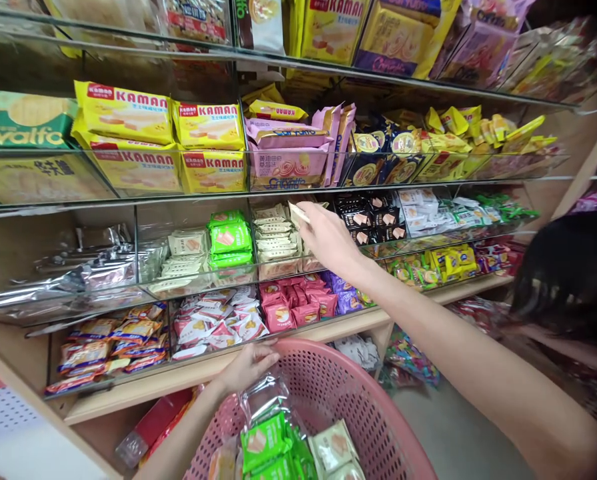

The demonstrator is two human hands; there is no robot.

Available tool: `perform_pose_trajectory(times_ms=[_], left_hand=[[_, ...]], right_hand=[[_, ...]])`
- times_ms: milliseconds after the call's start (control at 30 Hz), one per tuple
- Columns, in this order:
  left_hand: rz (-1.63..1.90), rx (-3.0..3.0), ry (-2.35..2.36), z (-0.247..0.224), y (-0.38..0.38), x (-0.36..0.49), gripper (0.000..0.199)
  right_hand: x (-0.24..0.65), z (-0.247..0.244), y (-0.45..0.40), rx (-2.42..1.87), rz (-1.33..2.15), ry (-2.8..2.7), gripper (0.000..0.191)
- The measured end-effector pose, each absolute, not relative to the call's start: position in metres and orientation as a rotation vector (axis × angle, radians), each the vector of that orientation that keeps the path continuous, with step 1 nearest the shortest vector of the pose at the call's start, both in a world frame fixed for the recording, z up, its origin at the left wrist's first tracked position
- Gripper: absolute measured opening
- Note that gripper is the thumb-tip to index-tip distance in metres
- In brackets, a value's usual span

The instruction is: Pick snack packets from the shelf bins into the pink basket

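Note:
My right hand [328, 237] reaches into the third shelf row, its fingers closed on a cream snack packet [298, 215]. Below it lie stacks of similar cream packets [277, 243], with green packets [229, 240] to their left and black packets [371, 220] to their right. At the lower middle, my left hand [251, 365] grips the rim of a pink plastic basket [373, 393]. Inside the basket are green packets [265, 441], cream packets [334, 447] and a clear wrapper. Part of the basket's contents is cut off by the bottom edge.
Glass-fronted shelves hold yellow wafer packs [123, 113], purple cookie packs [288, 160], silver-wrapped snacks [108, 260] and red packets [298, 303]. A glass lip [203, 277] edges the row. Another person's dark-haired head [568, 287] is close at the right. A red box [161, 423] lies beneath the shelves.

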State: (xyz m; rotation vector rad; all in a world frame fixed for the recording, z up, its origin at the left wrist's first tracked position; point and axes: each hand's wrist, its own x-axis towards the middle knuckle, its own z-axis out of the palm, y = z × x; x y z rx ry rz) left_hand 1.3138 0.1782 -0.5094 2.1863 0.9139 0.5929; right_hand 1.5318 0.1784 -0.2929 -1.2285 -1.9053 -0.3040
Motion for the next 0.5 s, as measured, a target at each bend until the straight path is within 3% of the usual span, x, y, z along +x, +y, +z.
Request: perform_pose_trajectory(times_ms=[100, 233, 300, 400, 500], left_hand=[[0.597, 2.173, 0.933, -0.511, 0.18, 1.312, 0.054], [0.604, 2.137, 0.938, -0.512, 0.181, 1.312, 0.053], [0.599, 2.129, 0.931, -0.512, 0.181, 1.313, 0.052], [0.597, 2.143, 0.932, -0.51, 0.181, 1.315, 0.049], [0.601, 2.16, 0.949, -0.51, 0.18, 1.316, 0.048]], right_hand=[[1.55, -0.324, 0.143, -0.978, 0.147, -1.904, 0.03], [1.569, -0.388, 0.108, -0.951, 1.206, -1.768, 0.037], [1.575, -0.422, 0.099, -0.921, 1.564, -1.676, 0.043], [1.583, -0.466, 0.093, -0.977, 1.814, -1.666, 0.05], [1.587, -0.502, 0.086, -1.165, 1.837, -1.926, 0.05]])
